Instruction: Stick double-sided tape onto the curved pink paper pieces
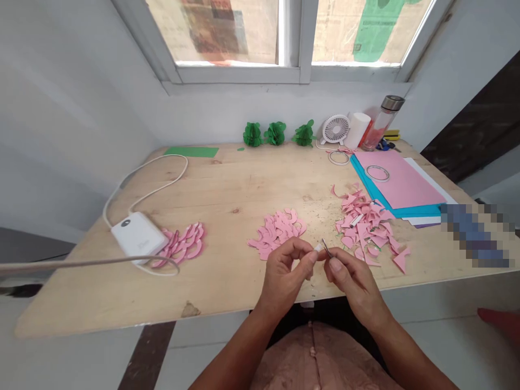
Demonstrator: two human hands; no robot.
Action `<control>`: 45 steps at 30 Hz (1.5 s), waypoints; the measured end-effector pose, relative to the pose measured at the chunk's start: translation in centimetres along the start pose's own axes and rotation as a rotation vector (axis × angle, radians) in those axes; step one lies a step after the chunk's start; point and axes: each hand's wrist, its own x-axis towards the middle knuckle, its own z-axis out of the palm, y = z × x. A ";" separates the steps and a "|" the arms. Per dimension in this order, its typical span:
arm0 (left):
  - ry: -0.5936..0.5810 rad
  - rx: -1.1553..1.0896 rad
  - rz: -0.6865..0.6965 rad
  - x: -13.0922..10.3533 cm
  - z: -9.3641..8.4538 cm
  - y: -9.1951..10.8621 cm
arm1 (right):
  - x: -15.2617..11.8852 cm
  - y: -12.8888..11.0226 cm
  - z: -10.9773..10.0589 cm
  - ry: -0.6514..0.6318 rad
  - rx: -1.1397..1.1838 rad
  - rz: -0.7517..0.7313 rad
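Observation:
My left hand [289,273] pinches a small white piece [318,247] between thumb and forefinger; its material is too small to make out. In my right hand [352,276] is a slim, dark metal tool [326,249] with a shiny tip pointing up and left, close to the white piece. The fingers hide most of the tool, so its kind is unclear. Just beyond my left hand lies a pile of curved pink paper cut-outs [280,227]. Pink paper scraps [368,222] are scattered beyond my right hand, with a small whitish stick-like item [356,220] among them.
At left, a white power bank [138,238] with a cable rests against more pink cut-outs [189,244]. Three green paper ornaments [275,133], a small fan [336,129] and a bottle [382,124] line the wall. Coloured sheets [406,181] carry a tape roll [377,173] at right.

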 end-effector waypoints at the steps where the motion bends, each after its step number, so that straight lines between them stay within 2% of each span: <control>1: -0.007 -0.007 0.005 0.0 0.0 0.1 | 0.0 0.1 0.0 -0.011 0.039 0.019; 6: -0.032 -0.028 0.031 0.2 0.2 0.5 | 0.1 0.9 0.2 -0.021 0.231 0.087; 11: -0.042 -0.024 0.050 0.5 0.3 0.8 | 0.2 1.3 0.5 -0.006 0.296 0.091; 24: -0.031 0.003 0.041 0.9 0.3 1.0 | 0.3 1.5 0.4 -0.033 0.257 0.080; 31: -0.017 -0.033 0.050 0.8 0.2 1.3 | 0.3 1.8 0.4 0.008 0.312 0.091; 45: -0.010 -0.024 0.004 1.2 0.7 1.2 | 0.6 1.7 0.4 -0.039 0.294 0.061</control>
